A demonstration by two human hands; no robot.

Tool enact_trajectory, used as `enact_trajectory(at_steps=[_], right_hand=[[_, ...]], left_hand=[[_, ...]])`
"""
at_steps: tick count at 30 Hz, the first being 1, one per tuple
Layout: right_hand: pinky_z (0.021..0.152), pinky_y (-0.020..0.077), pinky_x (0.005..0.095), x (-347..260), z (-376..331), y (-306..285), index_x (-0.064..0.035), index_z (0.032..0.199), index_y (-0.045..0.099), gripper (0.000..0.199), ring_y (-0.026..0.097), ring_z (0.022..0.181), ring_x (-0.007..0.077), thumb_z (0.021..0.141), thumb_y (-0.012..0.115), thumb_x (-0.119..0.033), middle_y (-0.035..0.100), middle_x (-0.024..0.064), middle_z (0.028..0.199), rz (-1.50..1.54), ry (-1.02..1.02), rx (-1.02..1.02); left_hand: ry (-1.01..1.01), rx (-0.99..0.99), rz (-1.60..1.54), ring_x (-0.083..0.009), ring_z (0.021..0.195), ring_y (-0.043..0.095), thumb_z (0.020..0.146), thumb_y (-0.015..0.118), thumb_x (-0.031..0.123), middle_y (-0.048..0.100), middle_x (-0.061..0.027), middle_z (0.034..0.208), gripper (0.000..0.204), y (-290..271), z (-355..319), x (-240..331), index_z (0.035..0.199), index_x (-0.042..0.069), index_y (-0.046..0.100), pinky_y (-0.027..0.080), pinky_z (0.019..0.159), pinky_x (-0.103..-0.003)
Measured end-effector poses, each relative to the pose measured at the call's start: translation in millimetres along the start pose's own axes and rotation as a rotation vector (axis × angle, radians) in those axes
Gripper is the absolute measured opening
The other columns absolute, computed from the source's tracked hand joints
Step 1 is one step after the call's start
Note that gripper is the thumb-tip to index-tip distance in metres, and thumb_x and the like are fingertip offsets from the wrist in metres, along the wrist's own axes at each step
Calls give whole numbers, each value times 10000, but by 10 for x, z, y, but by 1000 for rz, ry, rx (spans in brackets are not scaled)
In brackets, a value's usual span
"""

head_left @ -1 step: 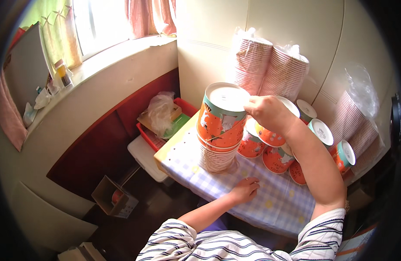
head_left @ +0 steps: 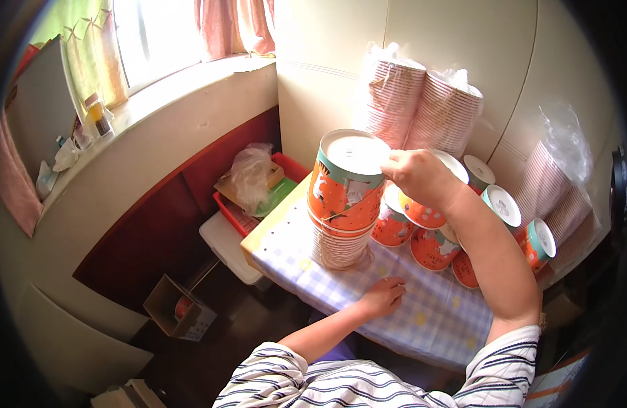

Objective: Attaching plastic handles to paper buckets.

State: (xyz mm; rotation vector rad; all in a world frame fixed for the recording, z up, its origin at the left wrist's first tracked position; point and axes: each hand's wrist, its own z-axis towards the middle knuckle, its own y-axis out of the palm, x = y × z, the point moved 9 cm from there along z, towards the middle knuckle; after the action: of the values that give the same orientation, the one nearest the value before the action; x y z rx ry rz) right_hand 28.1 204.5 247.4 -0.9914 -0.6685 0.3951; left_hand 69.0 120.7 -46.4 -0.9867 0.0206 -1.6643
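Note:
An upside-down paper bucket (head_left: 344,194), orange with a teal band and animal pictures, tops a stack of nested paper buckets (head_left: 337,248) on the table. Thin cord (head_left: 341,216) runs slantwise round the stack, and more strands cross its lower part. My right hand (head_left: 419,173) reaches across from the right. Its thumb and fingers are closed at the right edge of the top bucket's pale base. My left hand (head_left: 383,298) lies low over the checked cloth in front of the stack. Its fingers are curled in, and whatever they hold is too small to name.
Several orange paper buckets (head_left: 432,250) stand behind my right forearm. Plastic-wrapped stacks (head_left: 446,109) line the wall, with another wrapped stack (head_left: 545,177) at right. The blue checked tablecloth (head_left: 300,272) covers the table. Beyond its left edge are a red crate (head_left: 286,163) and an open cardboard box (head_left: 167,309).

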Motion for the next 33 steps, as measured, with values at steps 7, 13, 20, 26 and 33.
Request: enact_trajectory(at_steps=[7,13,20,26,33], right_hand=[[617,552,346,9,-38,95,-56,824,600,84,667,721,249,764,560,-12,621,107,816,-21,-14,-3],[565,534,335,-24,-70,84,-63,783,536,63,641,678,246,756,552,-8,582,84,762,-17,-37,84],[559,530,332,-46,-75,99,-62,785,536,85,639,678,249,735,554,4,584,88,768,-18,-19,101],[653,530,362,-63,-178,127,-36,841,557,116,644,762,274,732,591,-13,607,114,836,-32,85,34],[807,518,402,-408,-1390,-75,-1,1101,600,366,618,976,341,753,702,-52,599,173,1142,291,479,393]], left_hand=[[-6,-10,5,-352,925,594,752,599,74,605,-167,1054,166,-21,28,37,901,14,642,490,799,-422],[8,3,5,-350,905,595,730,594,64,604,-166,1022,172,-32,33,48,887,9,635,484,799,-422],[7,-11,11,-350,899,595,727,595,62,604,-164,1002,173,-20,25,46,887,10,636,487,785,-427],[-10,-22,26,-341,912,603,744,604,69,615,-157,1044,158,6,29,31,890,25,645,498,796,-408],[-55,-44,2,-354,927,595,745,611,81,613,-174,1038,179,23,29,-16,909,16,643,493,815,-416]])
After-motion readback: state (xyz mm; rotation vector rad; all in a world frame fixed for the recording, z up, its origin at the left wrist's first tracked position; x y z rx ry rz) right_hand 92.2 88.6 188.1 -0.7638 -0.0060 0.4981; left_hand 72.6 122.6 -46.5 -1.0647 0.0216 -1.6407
